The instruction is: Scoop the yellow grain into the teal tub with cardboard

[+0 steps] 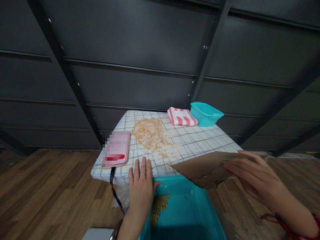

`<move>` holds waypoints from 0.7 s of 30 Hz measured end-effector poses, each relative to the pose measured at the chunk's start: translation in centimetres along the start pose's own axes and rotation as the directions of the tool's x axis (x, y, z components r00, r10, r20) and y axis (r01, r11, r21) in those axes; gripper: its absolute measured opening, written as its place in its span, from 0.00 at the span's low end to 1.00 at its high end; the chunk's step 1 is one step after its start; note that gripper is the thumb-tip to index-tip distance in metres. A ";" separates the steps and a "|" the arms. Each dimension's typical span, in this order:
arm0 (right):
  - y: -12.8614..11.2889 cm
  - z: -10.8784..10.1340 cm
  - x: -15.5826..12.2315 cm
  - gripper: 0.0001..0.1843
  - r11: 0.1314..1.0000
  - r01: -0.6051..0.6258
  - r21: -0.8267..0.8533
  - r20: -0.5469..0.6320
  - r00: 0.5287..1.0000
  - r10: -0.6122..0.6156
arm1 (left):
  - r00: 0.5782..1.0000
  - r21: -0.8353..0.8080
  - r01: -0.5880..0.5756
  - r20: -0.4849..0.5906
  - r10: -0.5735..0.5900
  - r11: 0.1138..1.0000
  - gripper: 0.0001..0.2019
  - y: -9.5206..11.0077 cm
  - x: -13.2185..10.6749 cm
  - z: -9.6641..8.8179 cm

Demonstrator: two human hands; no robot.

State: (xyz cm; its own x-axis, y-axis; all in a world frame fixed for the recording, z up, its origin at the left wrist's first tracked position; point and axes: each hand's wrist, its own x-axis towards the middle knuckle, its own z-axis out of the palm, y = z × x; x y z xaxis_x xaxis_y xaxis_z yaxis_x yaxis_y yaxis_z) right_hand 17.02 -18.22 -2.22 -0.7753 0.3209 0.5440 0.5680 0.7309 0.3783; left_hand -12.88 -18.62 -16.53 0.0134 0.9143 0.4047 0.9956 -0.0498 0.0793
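Note:
My left hand (141, 183) lies flat on the front edge of the checked tablecloth (200, 138), fingers spread, with the thumb by the rim of a teal basin (190, 213). Several soybeans (160, 205) rest along the left side of that basin. In my right hand (255, 173) is a piece of brown cardboard (207, 166), held tilted over the basin's far right corner, its pointed end close to the table edge. A heap of soybeans mixed with white grains (150, 131) spreads across the table, with loose ones trailing toward the cardboard's tip.
A pink phone-like case (118, 143) with a black strap (113, 190) lies at the table's left edge. At the back right are a folded red-and-white striped cloth (182, 116) and a small teal basket (206, 115). A dark panelled wall (135, 80) stands behind the table.

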 end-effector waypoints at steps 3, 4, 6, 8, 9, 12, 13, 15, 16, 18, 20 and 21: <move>0.0 0.6 -0.3 0.15 1.000 -0.025 -0.017 0.008 1.000 0.026 | 1.000 0.011 -0.017 -0.015 0.017 1.000 0.28 -0.2 -0.1 0.2; 0.0 0.8 -0.4 0.15 0.999 -0.031 -0.020 0.017 0.999 0.031 | 1.000 0.015 -0.023 -0.018 0.023 1.000 0.28 -0.2 -0.2 0.3; -0.1 1.3 -0.3 0.15 0.999 -0.039 -0.021 0.033 0.999 0.040 | 0.999 0.018 -0.028 -0.019 0.028 0.999 0.28 -0.3 -0.2 0.3; -0.4 1.7 0.0 0.14 0.999 -0.035 -0.018 0.025 0.999 0.036 | 1.000 0.016 -0.018 -0.009 0.018 1.000 0.27 -0.2 -0.1 0.1; -0.6 1.8 0.2 0.14 0.999 -0.028 -0.016 0.014 1.000 0.028 | 1.000 0.016 -0.014 -0.003 0.014 1.000 0.27 -0.2 -0.1 0.0; -1.1 1.7 0.8 0.13 1.000 -0.004 -0.019 -0.014 1.000 0.004 | 1.000 0.025 -0.009 0.004 0.009 1.000 0.27 -0.1 0.0 -0.2; -1.2 1.5 1.0 0.12 1.000 0.000 -0.020 -0.022 1.000 -0.001 | 1.000 0.030 -0.011 0.004 0.011 0.999 0.28 0.0 0.1 -0.3; -1.3 1.0 1.5 0.12 1.000 0.007 -0.019 -0.018 1.000 -0.007 | 1.000 0.037 -0.008 0.009 0.008 0.999 0.28 0.0 0.1 -0.4; -1.4 0.7 1.7 0.13 1.000 0.010 -0.021 -0.006 1.000 -0.010 | 1.000 0.039 -0.002 0.013 0.002 0.999 0.27 0.0 0.2 -0.5; -1.4 0.2 1.9 0.13 0.999 0.026 -0.021 0.022 0.999 -0.026 | 1.000 0.039 0.007 0.019 -0.008 0.999 0.27 0.1 0.2 -0.6; -1.4 -0.1 1.7 0.13 0.999 0.042 -0.010 0.029 0.999 -0.042 | 1.000 0.042 0.011 0.017 -0.012 0.999 0.27 0.1 0.2 -0.7; -1.4 -0.2 1.4 0.13 0.999 0.041 0.000 0.033 0.999 -0.041 | 1.000 0.044 0.009 0.015 -0.010 0.999 0.26 0.1 0.2 -0.8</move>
State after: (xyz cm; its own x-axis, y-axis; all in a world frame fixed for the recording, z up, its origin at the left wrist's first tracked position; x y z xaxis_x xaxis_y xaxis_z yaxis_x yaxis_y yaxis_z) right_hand 15.19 -18.85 -1.83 -0.8063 0.3105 0.5035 0.5361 0.7434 0.4000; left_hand -12.84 -18.76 -15.73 0.0048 0.9206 0.3906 0.9988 -0.0236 0.0431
